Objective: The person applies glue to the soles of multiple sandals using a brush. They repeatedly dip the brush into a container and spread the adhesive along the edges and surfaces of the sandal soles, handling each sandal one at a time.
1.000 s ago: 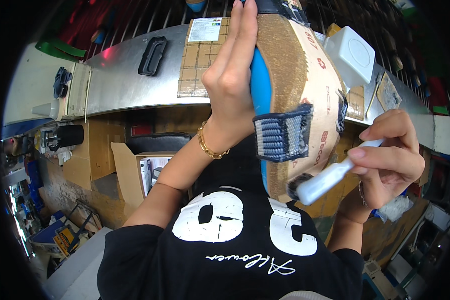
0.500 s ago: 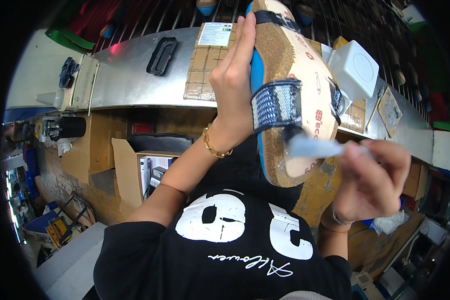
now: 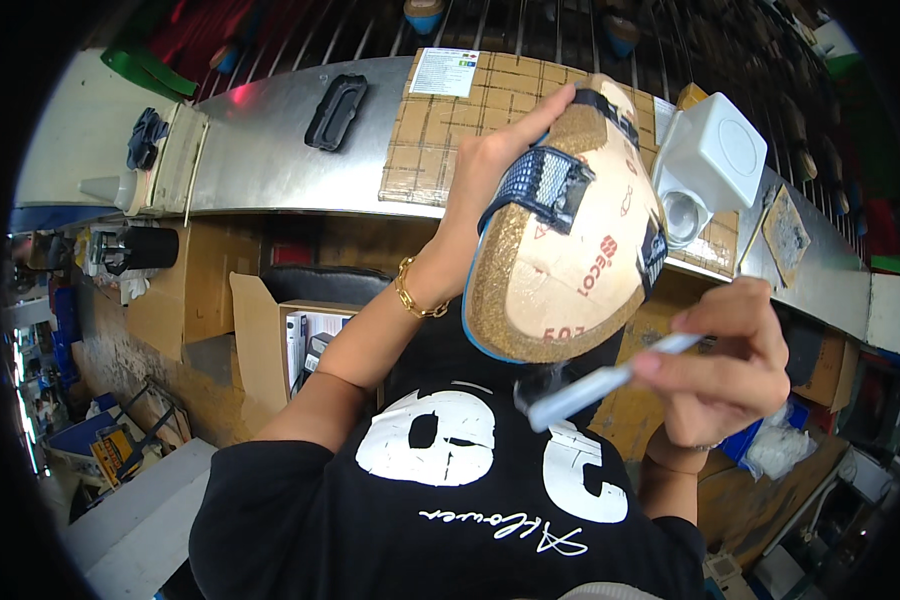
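The sandal (image 3: 560, 250) is held in the air above the front edge of the desk (image 3: 270, 150), footbed facing the camera, toe end pointing up and away. The left hand (image 3: 490, 180) is closed around its outer side: the fingers run up along the edge toward the toe, and the palm sits against the blue sole rim beside the blue woven strap (image 3: 535, 185). The right hand (image 3: 725, 365) is closed in a pinch on a translucent white pen-like tool (image 3: 605, 380), whose blurred tip lies just below the sandal's heel end; whether it touches cannot be told. The sandal appears light and fairly stiff: the cork-look sidewall and the moulded tan footbed should hold their shape under a one-hand grip, while the strap is soft and will flex or twist if used as a handle. The footbed surface looks smooth and mark-prone, so grip pressure is better placed on the sidewall and sole rim, as the left hand does now. The dark buckle (image 3: 653, 250) on the far side is a small hard part and a poor gripping point. The tool looks light, rigid and smooth, and is best held near its rear half between thumb and fingers. On the desk behind stand a white square container (image 3: 715, 160), a checked cardboard sheet (image 3: 440, 140) and a black moulded part (image 3: 335, 110), all well apart from both hands.
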Tool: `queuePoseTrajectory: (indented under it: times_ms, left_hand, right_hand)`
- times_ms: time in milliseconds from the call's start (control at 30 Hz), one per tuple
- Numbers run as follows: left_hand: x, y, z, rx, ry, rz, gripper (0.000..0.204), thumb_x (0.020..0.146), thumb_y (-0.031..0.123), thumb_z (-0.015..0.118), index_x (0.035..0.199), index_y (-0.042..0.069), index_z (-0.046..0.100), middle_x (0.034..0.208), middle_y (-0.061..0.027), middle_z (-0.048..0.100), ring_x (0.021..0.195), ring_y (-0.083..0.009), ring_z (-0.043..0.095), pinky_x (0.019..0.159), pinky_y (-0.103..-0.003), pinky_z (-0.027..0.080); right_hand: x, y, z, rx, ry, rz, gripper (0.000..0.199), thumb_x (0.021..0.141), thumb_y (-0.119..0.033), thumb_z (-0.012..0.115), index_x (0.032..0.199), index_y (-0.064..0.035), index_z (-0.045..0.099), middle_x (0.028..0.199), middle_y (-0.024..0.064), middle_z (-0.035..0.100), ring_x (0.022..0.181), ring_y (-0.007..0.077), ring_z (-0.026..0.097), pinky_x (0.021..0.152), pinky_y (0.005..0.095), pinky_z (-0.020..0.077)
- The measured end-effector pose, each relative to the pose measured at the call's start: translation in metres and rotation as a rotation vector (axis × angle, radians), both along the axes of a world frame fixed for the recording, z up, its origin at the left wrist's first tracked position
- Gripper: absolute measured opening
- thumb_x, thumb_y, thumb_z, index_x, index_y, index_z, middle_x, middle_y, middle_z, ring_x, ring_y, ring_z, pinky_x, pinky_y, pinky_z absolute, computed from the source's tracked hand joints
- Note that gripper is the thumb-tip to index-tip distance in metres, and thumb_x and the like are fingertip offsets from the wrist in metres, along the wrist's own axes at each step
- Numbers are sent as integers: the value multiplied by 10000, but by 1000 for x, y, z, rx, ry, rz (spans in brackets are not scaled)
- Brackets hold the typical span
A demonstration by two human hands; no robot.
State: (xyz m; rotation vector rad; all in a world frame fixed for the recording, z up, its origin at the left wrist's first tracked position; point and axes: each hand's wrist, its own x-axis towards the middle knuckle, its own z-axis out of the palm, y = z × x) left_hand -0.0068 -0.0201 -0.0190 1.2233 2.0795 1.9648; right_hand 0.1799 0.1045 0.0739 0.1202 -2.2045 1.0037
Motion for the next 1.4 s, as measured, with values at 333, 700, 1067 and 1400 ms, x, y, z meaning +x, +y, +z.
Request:
queuePoseTrajectory:
  times_ms: [333, 700, 1067, 1400]
  left_hand:
    - [-5, 8, -22, 92, -274, -242, 668, 783, 94, 758, 1421, 78, 565, 1013, -156, 762, 792, -165, 748, 731, -284, 586]
    - [5, -5, 2, -36, -328, -255, 667, 787, 96, 784, 1418, 75, 566, 1191, -123, 723, 895, -132, 739, 798, -257, 602]
    - [3, -32, -33, -11, -492, -360, 687, 866, 300, 755, 1467, 122, 472, 1435, -97, 549, 1329, -173, 509, 1129, -362, 412]
    - [-22, -24, -21, 599, -1160, -846, 1142, 773, 928, 363, 1459, 16, 383, 1280, -252, 579, 1013, -388, 680, 847, -487, 602]
  right_hand:
    - [1, 10, -10, -232, -18, -55, 303, 541, -91, 831, 808, -236, 836, 747, 1, 597, 705, 133, 563, 618, 247, 384]
    - [4, 19, -17, -302, 4, 50, 291, 573, -48, 842, 848, -143, 836, 808, 47, 623, 684, 104, 549, 581, 220, 375]
    - [21, 58, -51, -919, -46, 348, 236, 879, -211, 769, 1028, -31, 739, 906, 122, 632, 798, 142, 565, 657, 243, 424]
    - [27, 118, -90, 221, -330, -708, 99, 835, -162, 790, 908, -96, 796, 747, 41, 621, 628, 190, 539, 619, 312, 361]
